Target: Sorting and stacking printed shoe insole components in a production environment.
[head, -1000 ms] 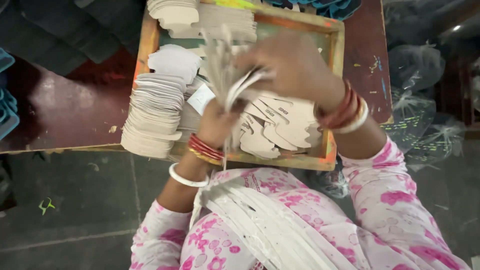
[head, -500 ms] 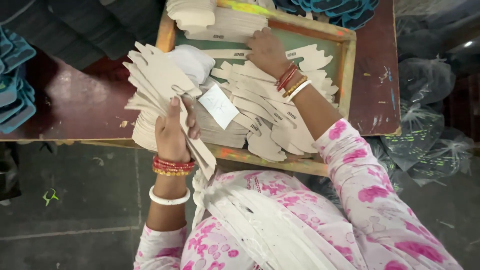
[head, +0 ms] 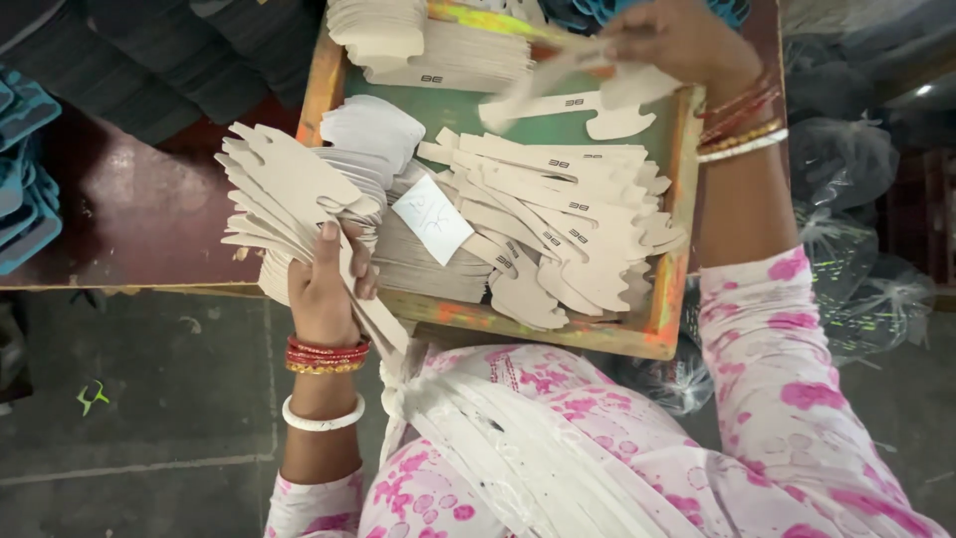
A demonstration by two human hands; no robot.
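Cardboard cut-outs [head: 299,194], a fanned stack, are sitting clamped in the left hand [head: 324,284] at the tray's [head: 677,249] left edge. Right hand [head: 672,40], which was down on the pile 0.5 s ago, is now lifting pinched pcs [head: 558,85] at the far rim, so picking is continuing. Tray is holding loose cut-outs & a white slip [head: 431,217].

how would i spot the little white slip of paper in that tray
Find the wooden tray with the green floor on the dark red table. Near its middle, between the fanned stack in the left hand and the heap of long beige cut-outs, lies the paper slip: small, plain white, four-cornered, unlike the curved card pieces.
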